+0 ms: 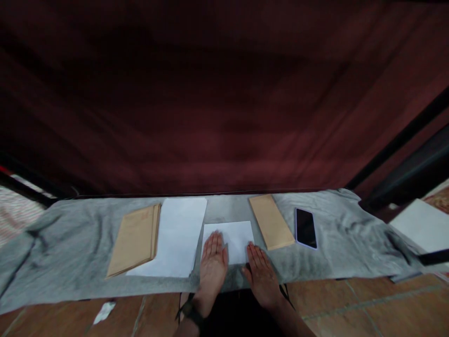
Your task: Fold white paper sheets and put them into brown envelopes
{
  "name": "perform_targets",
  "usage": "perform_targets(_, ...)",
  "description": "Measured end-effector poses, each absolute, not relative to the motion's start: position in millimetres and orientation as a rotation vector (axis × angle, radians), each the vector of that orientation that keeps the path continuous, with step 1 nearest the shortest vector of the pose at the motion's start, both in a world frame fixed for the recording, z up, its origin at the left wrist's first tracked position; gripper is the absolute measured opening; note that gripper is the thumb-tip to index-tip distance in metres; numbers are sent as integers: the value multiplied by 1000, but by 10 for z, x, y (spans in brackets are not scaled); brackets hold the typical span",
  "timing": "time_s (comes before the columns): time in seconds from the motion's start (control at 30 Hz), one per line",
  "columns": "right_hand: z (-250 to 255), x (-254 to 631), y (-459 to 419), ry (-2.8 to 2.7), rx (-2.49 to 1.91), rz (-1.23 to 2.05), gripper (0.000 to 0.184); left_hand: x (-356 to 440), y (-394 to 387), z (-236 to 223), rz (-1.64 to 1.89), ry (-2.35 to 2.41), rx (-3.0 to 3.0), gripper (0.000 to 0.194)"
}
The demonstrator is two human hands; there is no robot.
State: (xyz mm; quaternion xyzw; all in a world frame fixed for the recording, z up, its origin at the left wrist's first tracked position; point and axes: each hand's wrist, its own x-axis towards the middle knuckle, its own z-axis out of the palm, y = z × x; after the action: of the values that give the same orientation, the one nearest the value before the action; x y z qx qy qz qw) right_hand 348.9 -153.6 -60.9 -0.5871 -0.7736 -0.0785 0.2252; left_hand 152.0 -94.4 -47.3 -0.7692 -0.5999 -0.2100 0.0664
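Observation:
A white sheet of paper point(236, 236), small enough to look folded, lies flat on the grey cloth in front of me. My left hand point(213, 262) rests palm down on its left part, fingers stretched out. On its lower right edge lie the fingertips of my right hand point(261, 274), also flat with fingers extended. Left of the sheet is a stack of larger white paper point(178, 234), partly covered by several brown envelopes point(135, 238). One brown envelope point(271, 222) lies at a slant to the right of the sheet.
A phone point(306, 228) with a dark screen lies right of the single envelope. Grey cloth point(336, 234) covers the bench-like surface. A dark red curtain point(224, 117) hangs behind it. A white scrap point(104, 312) lies on the tiled floor point(326, 299).

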Motion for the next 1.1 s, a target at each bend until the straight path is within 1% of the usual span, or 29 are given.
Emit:
perform_targets(0.1, -610, 3484, -1531, -2143, -1622, -229, 63, 1668, -646, -468, -608, -1807, -2407, 55)
perform_targets(0.23, -611, 3499, -1536, -2165, -1612, -243, 61, 1658, -458, -529, -602, -1938, -2303, 57)
perform_targets(0.4, -575, 3500, -1536, -2139, -1642, -204, 54, 1460, -615, -613, -650, -1944, -2200, 59)
perform_targets(0.57, -403, 3299, -1223, -2083, -1660, -31, 47, 1426, -774, -578, -685, -1930, -2200, 59)
perform_targets(0.7, -317, 3024, -789, -2110, -1602, 101, 46, 1452, -774, -498, -620, -1954, -2221, 59)
perform_targets(0.8, -352, 2932, -578, -2154, -1615, 147, 45, 1448, -769, -476, -593, -1948, -2225, 59)
perform_targets(1.1, -509, 3179, -522, -2093, -1801, 68, 52, 1437, -777, -506, -665, -1974, -2212, 61)
